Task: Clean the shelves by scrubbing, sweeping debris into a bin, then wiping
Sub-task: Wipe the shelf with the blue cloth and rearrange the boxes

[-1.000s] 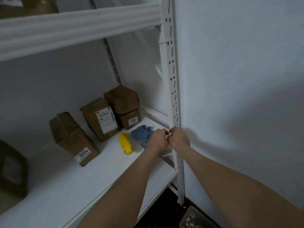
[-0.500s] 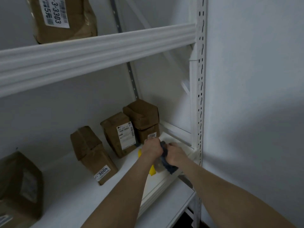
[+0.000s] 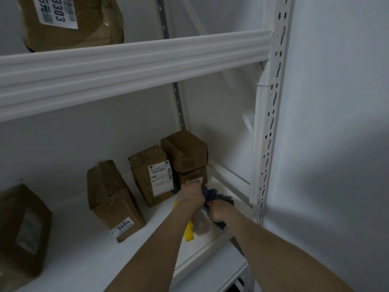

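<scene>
A blue cloth (image 3: 219,197) lies bunched at the right end of the white shelf (image 3: 84,249). My left hand (image 3: 192,193) grips its left part and my right hand (image 3: 219,211) grips its lower right part, both with curled fingers. A yellow brush (image 3: 188,232) lies on the shelf just under my left forearm, mostly hidden by it.
Several brown taped parcels stand on the shelf: one labelled 3004 (image 3: 111,199), one with a white label (image 3: 151,173), a stacked pair (image 3: 186,157), another at far left (image 3: 21,228). An upper shelf beam (image 3: 134,64) carries a parcel (image 3: 71,20). A perforated upright (image 3: 271,114) and wall stand right.
Both hands moved from the shelf's front corner by the upright onto the blue cloth and took hold of it. My view has risen, showing the upper shelf.
</scene>
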